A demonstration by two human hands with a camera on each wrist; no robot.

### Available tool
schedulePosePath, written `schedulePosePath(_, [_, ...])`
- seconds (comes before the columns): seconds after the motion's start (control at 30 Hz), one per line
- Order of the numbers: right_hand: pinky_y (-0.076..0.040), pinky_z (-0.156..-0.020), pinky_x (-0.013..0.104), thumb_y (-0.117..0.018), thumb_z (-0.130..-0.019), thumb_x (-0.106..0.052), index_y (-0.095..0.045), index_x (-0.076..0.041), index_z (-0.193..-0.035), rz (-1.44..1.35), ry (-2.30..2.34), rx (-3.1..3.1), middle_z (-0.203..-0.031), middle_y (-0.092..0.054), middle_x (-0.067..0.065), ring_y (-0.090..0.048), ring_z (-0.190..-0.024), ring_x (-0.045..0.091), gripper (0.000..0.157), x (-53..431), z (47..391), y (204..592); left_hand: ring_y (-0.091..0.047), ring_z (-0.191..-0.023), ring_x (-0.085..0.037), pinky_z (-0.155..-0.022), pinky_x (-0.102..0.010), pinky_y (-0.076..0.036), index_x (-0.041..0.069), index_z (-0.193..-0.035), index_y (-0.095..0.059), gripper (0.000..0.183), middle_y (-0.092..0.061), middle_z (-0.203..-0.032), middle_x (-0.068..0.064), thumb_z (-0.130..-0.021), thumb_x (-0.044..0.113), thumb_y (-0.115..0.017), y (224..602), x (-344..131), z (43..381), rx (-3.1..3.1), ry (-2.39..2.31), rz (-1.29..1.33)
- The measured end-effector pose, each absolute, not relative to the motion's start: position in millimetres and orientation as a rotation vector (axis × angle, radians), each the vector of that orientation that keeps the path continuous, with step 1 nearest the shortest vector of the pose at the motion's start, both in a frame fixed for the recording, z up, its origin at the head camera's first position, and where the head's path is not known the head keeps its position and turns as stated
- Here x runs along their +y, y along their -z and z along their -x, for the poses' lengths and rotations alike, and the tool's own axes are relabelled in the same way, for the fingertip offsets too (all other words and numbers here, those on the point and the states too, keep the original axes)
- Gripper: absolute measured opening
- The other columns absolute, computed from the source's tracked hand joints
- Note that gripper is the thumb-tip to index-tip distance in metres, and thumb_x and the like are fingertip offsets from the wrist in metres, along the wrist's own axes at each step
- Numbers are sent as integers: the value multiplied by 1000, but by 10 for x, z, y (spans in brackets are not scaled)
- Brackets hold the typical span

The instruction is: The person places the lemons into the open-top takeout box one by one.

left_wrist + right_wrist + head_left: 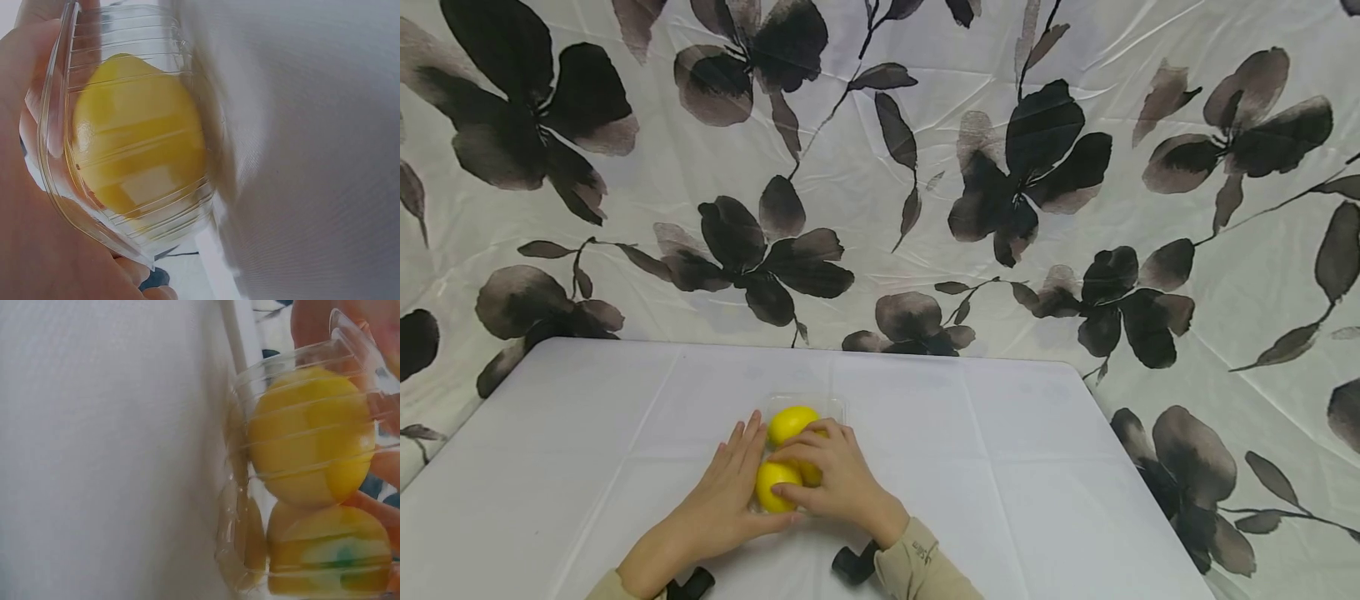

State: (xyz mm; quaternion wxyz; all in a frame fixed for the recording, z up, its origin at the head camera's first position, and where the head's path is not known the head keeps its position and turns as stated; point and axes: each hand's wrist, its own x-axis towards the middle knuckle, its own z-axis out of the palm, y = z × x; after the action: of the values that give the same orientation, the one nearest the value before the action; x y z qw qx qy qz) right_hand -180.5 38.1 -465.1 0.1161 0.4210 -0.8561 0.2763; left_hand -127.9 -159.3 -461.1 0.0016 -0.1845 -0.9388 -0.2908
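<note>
A clear plastic container (832, 405) stands on the white table with yellow lemons inside. One lemon (792, 423) lies at its far end, another lemon (777, 487) at the near end, and part of a third shows under the right fingers. My left hand (722, 492) rests along the container's left side, fingers straight, thumb stretched along the near side. My right hand (838, 475) reaches over from the right and holds the near lemon between thumb and curled fingers. Through the ribbed wall, the left wrist view shows a lemon (140, 134); the right wrist view shows two, including one lemon (312, 437).
White cloth covers the table (1000, 467). Behind it hangs a pale curtain (880, 208) with dark flower prints. Black wrist devices (853, 565) sit under both beige sleeves (925, 562).
</note>
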Motion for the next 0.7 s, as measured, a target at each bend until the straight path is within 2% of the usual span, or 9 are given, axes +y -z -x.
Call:
schedulePosePath(0.27, [-39,-95,30,-67,-94,-31,-75,-21,-112,-1202,-908,-2432,-116,-69,-10,-49,-114,12,22,408,1847,4688,-2,-148,-46,-114,-69,-9,-5,-156,-10,125,1,-165,-21,-76,71,-69,4590,-1578,1270,-2941,913,565])
schedulePosePath(0.7, [-41,-94,34,-66,-94,-24,-75,-16,-108,-1139,-1035,-2361,-113,-70,-5,-52,-110,14,18,495,1888,4626,0,-149,-44,-116,-64,-7,-5,-156,-10,126,1,-165,-20,-76,73,-67,4617,-1584,1285,-2928,914,590])
